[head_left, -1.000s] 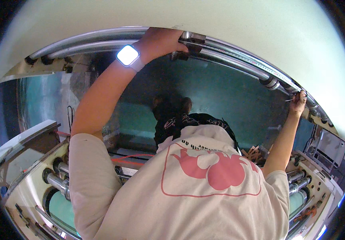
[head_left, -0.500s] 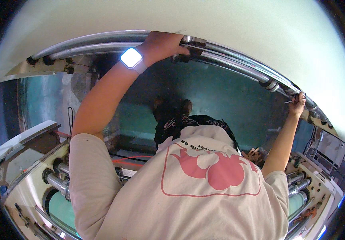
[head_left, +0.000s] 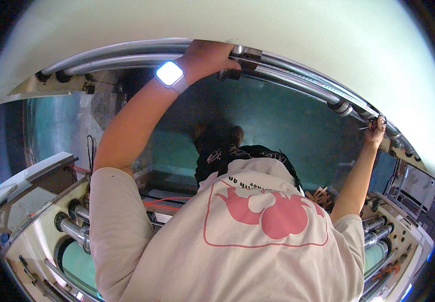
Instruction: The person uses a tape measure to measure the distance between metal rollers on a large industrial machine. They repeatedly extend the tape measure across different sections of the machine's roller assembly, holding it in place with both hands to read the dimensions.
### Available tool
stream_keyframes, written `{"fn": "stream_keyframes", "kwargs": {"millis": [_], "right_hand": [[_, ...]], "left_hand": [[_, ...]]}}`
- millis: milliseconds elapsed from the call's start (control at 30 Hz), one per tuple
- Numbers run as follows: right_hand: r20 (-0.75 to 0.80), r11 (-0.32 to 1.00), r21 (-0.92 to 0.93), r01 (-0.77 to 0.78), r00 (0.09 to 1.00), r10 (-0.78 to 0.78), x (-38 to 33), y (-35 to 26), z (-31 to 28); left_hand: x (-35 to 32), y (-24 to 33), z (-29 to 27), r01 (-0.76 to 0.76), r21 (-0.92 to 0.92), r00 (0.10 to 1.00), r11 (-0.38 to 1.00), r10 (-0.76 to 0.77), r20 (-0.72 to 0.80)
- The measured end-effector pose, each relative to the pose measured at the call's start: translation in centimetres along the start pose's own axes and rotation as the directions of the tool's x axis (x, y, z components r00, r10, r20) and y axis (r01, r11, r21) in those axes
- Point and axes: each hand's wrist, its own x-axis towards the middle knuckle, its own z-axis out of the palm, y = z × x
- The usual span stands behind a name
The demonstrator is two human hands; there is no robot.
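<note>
My left hand (head_left: 210, 58), with a lit smartwatch (head_left: 169, 74) on its wrist, reaches over the metal bars (head_left: 142, 56) beside a dark clamp block (head_left: 247, 58). Its thumb points toward the block, while the other fingers are hidden behind the cream surface (head_left: 227, 20). At the far right, my right hand (head_left: 376, 132) is closed at the bar's end, near a ringed collar (head_left: 342, 106). A thin metal rod (head_left: 363, 128) sticks out to the left of its fingers; what it belongs to is too small to tell. A white scale strip (head_left: 343, 92) runs along the bar.
Below the bars lies a greenish floor (head_left: 288, 121). Behind me stand machine frames with rollers (head_left: 74, 231) at left and more rollers (head_left: 376, 234) at right. A red cord (head_left: 164, 201) and wood scraps (head_left: 319, 195) lie near my body.
My left hand has shifted very slightly to the right along the bars. The right hand stays at the bar's end, almost unmoved.
</note>
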Motion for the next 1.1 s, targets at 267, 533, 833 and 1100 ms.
{"fn": "stream_keyframes", "kwargs": {"millis": [267, 533, 833, 1100], "right_hand": [[0.052, 0.999, -0.021, -0.028, 0.998, 0.029, 1.4, 0.6, -2.1], [0.065, 1.000, -0.007, -0.011, 0.998, 0.011, 0.8, 0.3, -1.5], [0.026, 0.999, -0.047, 0.010, 1.000, -0.009, 0.1, -0.1, -0.2], [-0.072, 0.999, -0.033, -0.014, 0.997, 0.011, -0.9, -0.7, 1.8]], "left_hand": [[0.1, -2.0, -0.9, 0.078, -0.331, 0.983, 0.941, -0.018, 0.182], [0.1, -4.5, -1.6, 0.022, -0.393, 0.992, 0.919, 0.029, 0.122], [1.3, -4.2, -1.8, 0.349, -0.379, 0.849, 0.857, -0.119, 0.515], [1.6, -4.1, -2.0, 0.358, -0.417, 0.851, 0.835, -0.108, 0.514]]}}
